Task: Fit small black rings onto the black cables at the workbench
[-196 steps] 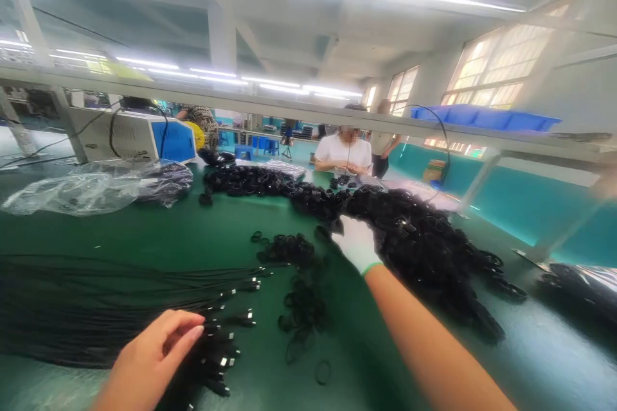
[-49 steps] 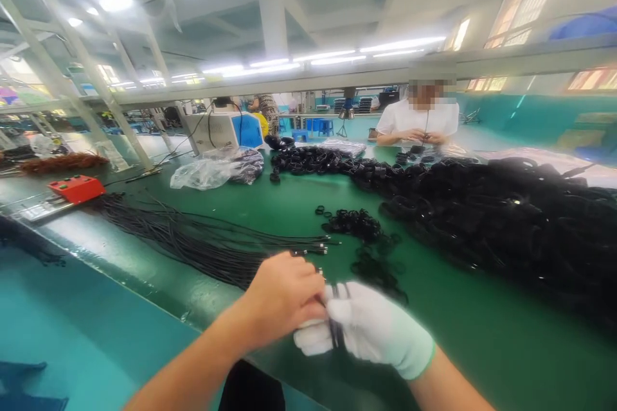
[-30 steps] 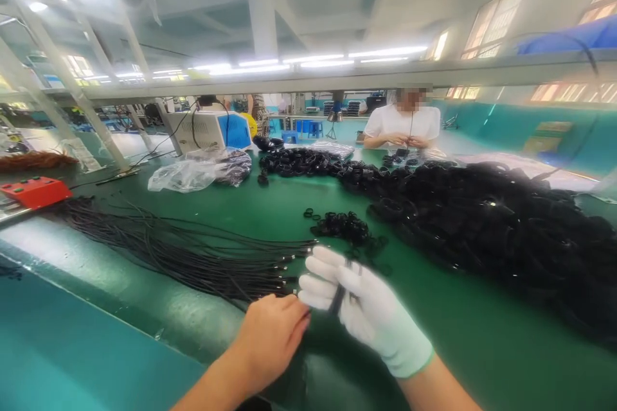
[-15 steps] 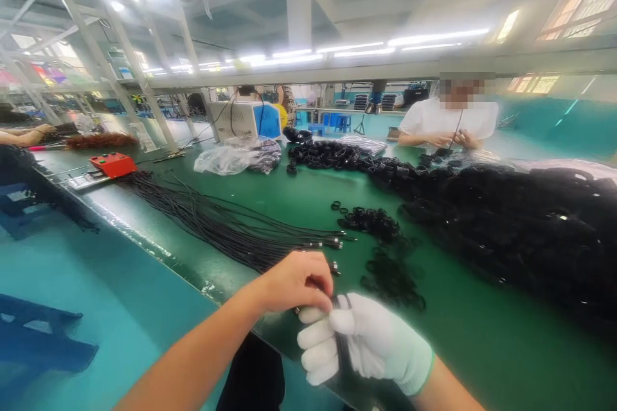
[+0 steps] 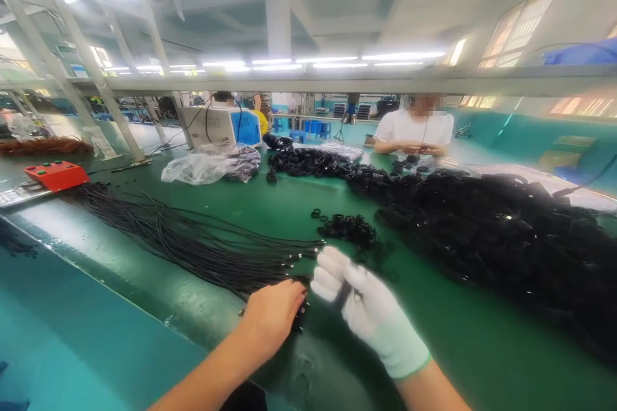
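My left hand is bare and rests on the near end of a long bunch of black cables, its fingers curled down over the cable ends. Small metal-tipped connectors stick out beside those fingers, and my fingertips are partly hidden. My right hand, in a white glove, is closed on a dark folded cable held just above the table. A small shiny part shows near the thumb; blur hides its detail. Behind the glove lies a small pile of black rings.
A large heap of black coiled cables covers the right side of the green table. At the left stands a red control box. Farther back are a clear plastic bag and a white-and-blue machine. A person in a white shirt sits opposite.
My left hand has parted from the glove and moved left and down onto the cable ends. My right hand has risen with the cable. The view has turned right.
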{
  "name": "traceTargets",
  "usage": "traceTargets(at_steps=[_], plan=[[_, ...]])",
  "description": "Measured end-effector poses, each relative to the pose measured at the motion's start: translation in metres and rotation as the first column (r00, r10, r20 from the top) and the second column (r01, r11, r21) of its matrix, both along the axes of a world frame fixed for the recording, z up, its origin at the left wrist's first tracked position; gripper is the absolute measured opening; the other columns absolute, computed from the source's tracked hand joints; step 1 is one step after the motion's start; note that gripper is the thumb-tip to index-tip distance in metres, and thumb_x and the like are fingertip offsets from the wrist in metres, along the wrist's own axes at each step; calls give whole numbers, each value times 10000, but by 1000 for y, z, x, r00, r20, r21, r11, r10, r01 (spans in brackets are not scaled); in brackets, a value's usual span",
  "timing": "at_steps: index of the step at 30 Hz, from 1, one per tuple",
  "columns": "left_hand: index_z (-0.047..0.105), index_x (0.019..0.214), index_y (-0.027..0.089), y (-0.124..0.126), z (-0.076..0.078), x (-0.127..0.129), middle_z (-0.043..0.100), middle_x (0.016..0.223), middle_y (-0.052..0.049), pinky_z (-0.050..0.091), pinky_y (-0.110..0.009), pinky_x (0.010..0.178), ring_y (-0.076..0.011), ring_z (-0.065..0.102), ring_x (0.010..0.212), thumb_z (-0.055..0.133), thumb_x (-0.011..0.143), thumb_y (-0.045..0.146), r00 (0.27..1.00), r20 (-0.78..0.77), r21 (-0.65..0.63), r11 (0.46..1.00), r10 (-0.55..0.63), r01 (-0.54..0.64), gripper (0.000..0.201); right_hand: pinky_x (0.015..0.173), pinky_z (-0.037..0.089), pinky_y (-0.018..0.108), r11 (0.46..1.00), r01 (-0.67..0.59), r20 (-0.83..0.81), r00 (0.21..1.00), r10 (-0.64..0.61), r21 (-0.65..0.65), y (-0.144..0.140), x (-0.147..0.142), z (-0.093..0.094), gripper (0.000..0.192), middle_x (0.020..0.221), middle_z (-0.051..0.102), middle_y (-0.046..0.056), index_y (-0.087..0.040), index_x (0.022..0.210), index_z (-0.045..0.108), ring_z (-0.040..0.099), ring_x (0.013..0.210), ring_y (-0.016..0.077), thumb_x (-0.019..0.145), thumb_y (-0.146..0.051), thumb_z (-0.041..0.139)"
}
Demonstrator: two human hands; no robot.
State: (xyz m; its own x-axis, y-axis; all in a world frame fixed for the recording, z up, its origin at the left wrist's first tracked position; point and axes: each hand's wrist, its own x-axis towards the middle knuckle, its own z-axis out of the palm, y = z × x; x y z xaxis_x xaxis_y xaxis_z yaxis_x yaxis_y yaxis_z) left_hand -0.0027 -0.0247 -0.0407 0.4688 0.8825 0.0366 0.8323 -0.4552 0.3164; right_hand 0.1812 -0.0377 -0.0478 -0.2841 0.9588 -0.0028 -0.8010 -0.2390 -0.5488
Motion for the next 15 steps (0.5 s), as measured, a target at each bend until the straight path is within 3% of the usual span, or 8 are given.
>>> traceTargets(at_steps=[3,8,10,12,14,15], plan=[[598,834,225,-21,-3,17,660,791,-16,359,-266,593,-184,606,681,383,895,229,992,-127,85,996,-9,20,223,939,395,488,999,40,49,998,-41,9,3,3,-4,384,1172,589,119,-150,1144,550,580,1014,256,789,-260,647],[555,712,190,-29,3,24,635,707,-11,331,-287,586,-163,562,618,436,863,182,979,-132,219,959,-154,181,192,934,392,449,999,38,179,983,-40,12,0,-5,-7,377,1064,638,98,-151,1107,568,599,944,221,762,-251,681],[546,715,186,-21,13,18,621,701,-11,320,-303,604,-165,544,639,476,848,173,950,-163,325,894,-267,307,151,904,400,406,1000,-22,254,967,23,-4,-4,-10,-7,334,976,656,76,-153,1049,595,595,912,209,743,-245,696],[542,718,184,-9,28,9,604,696,-9,313,-310,628,-162,523,670,518,848,214,892,-218,401,797,-397,452,135,862,411,387,993,-114,282,953,111,-7,-8,-16,-7,265,885,652,63,-138,963,622,584,882,214,740,-262,693],[546,709,183,2,42,1,587,681,-1,312,-305,639,-149,503,672,555,846,301,831,-247,400,729,-498,556,181,819,422,381,978,-210,260,944,202,4,-12,-20,-7,218,819,627,59,-119,883,632,572,830,204,756,-292,671],[554,704,184,8,47,-2,582,674,7,318,-299,648,-139,498,664,571,837,343,813,-233,378,720,-533,581,207,802,427,377,965,-263,242,937,252,15,-14,-22,-6,217,803,613,58,-114,867,629,565,801,189,767,-304,658]])
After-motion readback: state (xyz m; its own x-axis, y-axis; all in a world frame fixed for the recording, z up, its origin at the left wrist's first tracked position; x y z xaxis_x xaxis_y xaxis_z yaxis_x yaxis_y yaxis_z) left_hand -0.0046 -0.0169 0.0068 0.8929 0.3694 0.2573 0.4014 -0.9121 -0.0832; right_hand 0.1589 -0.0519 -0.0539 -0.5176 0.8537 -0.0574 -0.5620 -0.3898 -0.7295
